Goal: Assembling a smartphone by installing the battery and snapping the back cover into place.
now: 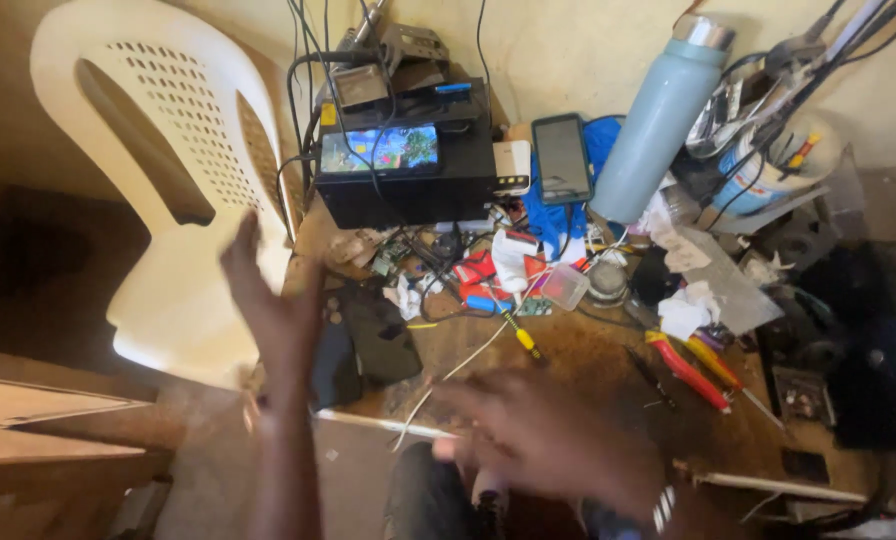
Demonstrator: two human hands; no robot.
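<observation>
Two hands are empty, fingers spread. Left hand (268, 300) is raised at the wooden table's (588, 350) left edge, beside a dark phone (380, 335). Right hand (553, 435), blurred, hovers flat above the near edge; a yellow-handled screwdriver (520, 335) lies just beyond it.

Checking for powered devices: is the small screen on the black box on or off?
On: the small screen shows a bright coloured picture, atop the black box.

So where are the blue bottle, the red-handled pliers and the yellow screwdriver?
Blue bottle (658, 125), head view, middle of its pale body.
Red-handled pliers (686, 370), head view, on one red handle.
Yellow screwdriver (523, 338), head view, on its yellow handle.
</observation>
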